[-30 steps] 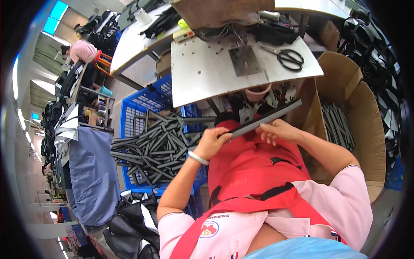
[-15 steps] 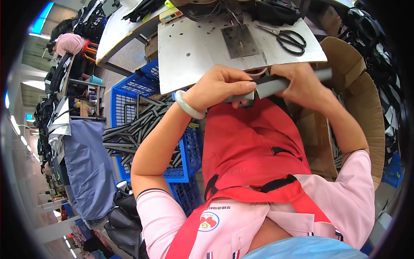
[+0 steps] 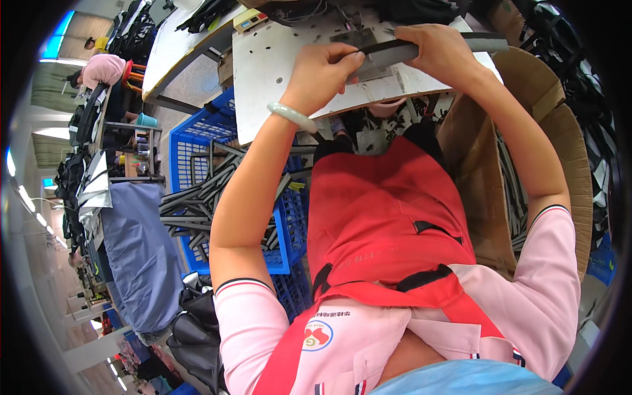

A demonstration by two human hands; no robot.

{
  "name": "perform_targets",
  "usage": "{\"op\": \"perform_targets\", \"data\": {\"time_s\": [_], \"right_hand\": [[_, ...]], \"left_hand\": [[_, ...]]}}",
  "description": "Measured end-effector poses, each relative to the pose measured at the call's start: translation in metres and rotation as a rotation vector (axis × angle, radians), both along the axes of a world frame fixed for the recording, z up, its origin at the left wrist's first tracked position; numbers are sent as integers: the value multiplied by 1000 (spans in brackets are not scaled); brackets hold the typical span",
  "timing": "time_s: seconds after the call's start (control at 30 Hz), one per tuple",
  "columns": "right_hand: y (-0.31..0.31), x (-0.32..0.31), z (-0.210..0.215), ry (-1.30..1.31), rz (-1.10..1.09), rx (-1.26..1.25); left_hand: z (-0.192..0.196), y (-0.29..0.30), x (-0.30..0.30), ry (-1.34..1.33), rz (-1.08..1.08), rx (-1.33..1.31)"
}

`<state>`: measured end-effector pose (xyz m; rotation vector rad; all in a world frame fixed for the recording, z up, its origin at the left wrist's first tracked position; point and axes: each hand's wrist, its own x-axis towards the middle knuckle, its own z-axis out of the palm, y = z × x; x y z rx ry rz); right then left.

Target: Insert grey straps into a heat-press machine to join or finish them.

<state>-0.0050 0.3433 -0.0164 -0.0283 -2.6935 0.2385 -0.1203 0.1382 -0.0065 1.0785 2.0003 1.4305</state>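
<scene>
A flat grey-and-black strip (image 3: 390, 55) is held between my two hands above the white sewing table. My left hand (image 3: 321, 74) pinches its left end between thumb and fingers. Closed over the strip further along is my right hand (image 3: 440, 54), and the strip's other end sticks out to the right beyond it. Just under the strip lies the metal plate (image 3: 374, 71) of the sewing machine (image 3: 293, 12), whose head is partly cut off by the upper edge. The scissors seen earlier are mostly hidden behind my right hand.
Left of my lap stands a blue plastic basket (image 3: 286, 245) heaped with grey strips (image 3: 204, 197). On the right is an open cardboard box (image 3: 477, 191) with more strips inside. Black fabric (image 3: 421, 10) lies behind the machine. Another person (image 3: 104, 69) bends at the far left.
Both hands have moved up and away from my lap, over the table by the machine plate, carrying the strip. The strip now spans between them, where earlier it was at the table's front edge.
</scene>
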Motion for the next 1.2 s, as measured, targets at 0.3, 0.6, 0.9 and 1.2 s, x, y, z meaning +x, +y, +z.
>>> {"op": "perform_targets", "data": {"time_s": [0.3, 0.6, 0.9, 1.2], "right_hand": [[8, -13, 6, -23, -30, -39], [18, -25, 1, -4, -12, -47], [26, -27, 15, 33, -239, -46], [-154, 21, -71, -99, 538, 320]], "left_hand": [[-6, 20, -20, -10, 43, -30], [-10, 23, -31, -34, 7, 27], [-24, 11, -65, -59, 177, 173], [-28, 29, 29, 392, -150, -37]]}}
